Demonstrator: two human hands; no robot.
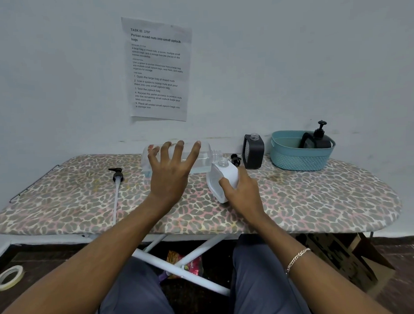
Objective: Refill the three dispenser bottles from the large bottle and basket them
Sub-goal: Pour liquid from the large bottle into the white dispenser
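Large bottle (204, 154): clear, on its side above the ironing board (320, 195), neck pointing right, some liquid inside. Its mouth sits just above the open neck of the white bottle (222, 177); I can't tell whether they touch.

Left hand (171, 172) lies across the large bottle's near side, fingers (180, 148) straight and splayed wide, tips at its upper edge.

Right hand (242, 190) grips the white bottle, thumb (225, 182) curled onto its front face. That bottle is tilted, pump off.

Small pump head (235, 159) lies just right of the white bottle's neck.

Black bottle (254, 153) stands upright beyond it, uncapped, beside the basket (295, 160).

In the basket: a dark dispenser (320, 138) with its pump on.

At the left of the board, well apart, a pump (117, 174) with a long tube lies flat.

Printed sheet (157, 69) on the wall.
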